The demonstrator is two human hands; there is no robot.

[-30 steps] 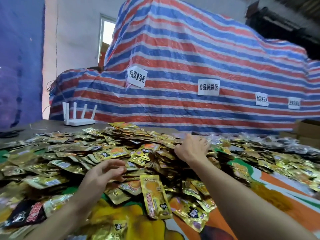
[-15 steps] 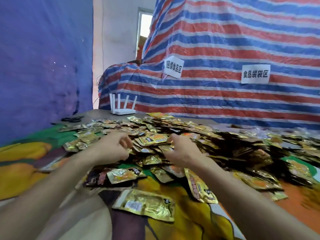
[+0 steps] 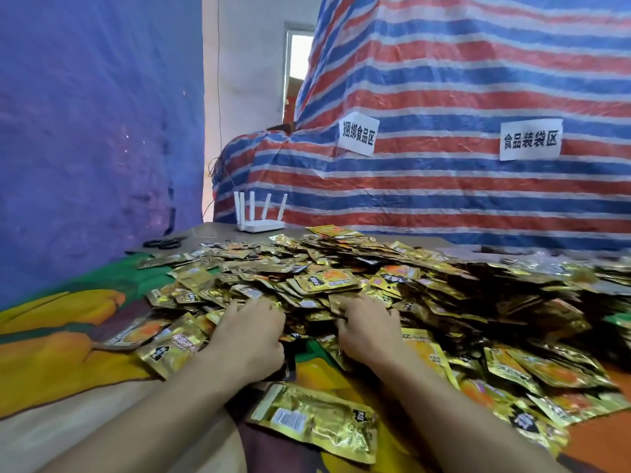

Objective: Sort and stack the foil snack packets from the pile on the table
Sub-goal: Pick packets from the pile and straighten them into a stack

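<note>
A wide pile of gold foil snack packets (image 3: 341, 278) covers the table from the middle to the right edge. My left hand (image 3: 249, 336) lies palm down on the pile's near edge, its fingertips sunk among the packets. My right hand (image 3: 368, 332) lies the same way a little to the right, fingers spread over packets. No single packet is plainly pinched in either hand. One large gold packet (image 3: 317, 421) lies flat by itself between my forearms, close to me.
A colourful fruit-print cloth (image 3: 51, 353) covers the table and shows bare at the left. A white router (image 3: 261, 223) and black scissors (image 3: 164, 243) sit at the far left corner. A striped tarp (image 3: 444, 182) with paper labels rises behind the table.
My view has swung to the left end of the pile. Both hands have drawn together and come down side by side on the pile's near edge.
</note>
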